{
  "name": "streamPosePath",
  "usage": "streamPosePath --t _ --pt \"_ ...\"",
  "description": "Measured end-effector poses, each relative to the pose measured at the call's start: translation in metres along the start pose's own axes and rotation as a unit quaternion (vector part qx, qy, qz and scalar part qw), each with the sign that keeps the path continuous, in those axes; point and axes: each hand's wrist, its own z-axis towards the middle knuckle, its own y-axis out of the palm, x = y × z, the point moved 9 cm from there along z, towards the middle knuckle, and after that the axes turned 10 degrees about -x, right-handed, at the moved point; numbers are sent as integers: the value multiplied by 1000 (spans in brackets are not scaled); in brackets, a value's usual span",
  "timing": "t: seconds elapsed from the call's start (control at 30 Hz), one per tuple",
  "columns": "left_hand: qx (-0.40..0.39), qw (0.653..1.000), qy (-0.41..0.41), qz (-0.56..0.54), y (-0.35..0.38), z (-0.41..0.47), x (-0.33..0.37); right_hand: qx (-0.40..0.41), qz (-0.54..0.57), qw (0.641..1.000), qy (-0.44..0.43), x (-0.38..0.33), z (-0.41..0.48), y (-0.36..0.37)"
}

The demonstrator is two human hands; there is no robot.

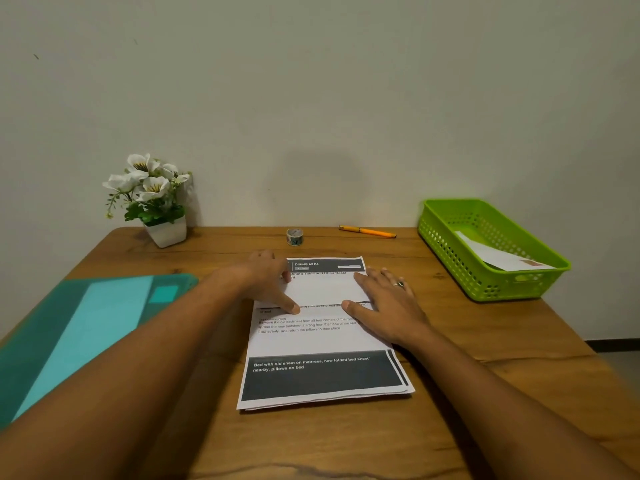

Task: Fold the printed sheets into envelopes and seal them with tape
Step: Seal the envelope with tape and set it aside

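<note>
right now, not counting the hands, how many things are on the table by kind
potted flowers: 1
tape roll: 1
orange pen: 1
green basket: 1
folded paper in the basket: 1
teal folder: 1
stack of printed sheets: 1
total: 7

Clear ahead, clutter at the sides
Past the fingertips (363, 280) bare table (221, 258) runs to the tape roll (294, 236) and pen (367, 232); a green basket (491, 251) sits right of the right hand (389, 308), a teal folder (86, 327) and flower pot (166, 232) left of the left hand (266, 282).
</note>
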Motion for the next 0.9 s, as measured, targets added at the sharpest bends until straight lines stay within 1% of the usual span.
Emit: streamPosePath --t 0.2,0.3,0.47,0.53,0.6,0.73,0.83,0.9 --pt "-33 998 18 -48 -2 -3 7 11 0 1000 -1 1 0 -1" --pt "-44 998 18 -46 -1 -1 6 16 0 1000 -1 1 0 -1" --pt "-17 999 25 -27 -4 -4 9 28 14 1000 -2 1 -3 -4" --pt "-4 998 33 -56 -3 -4 7 46 29 998 -4 0 -6 -7" --pt "26 996 41 -69 -3 -7 7 78 33 996 -5 -1 -9 -12" --pt "122 991 48 -12 -10 -21 14 131 -4 991 -22 -11 -18 -20" --pt "178 982 58 2 -14 -37 21 165 -54 984 -33 -21 -26 -27" --pt "215 974 64 25 -17 -48 26 188 -95 976 -61 -32 -30 -31"
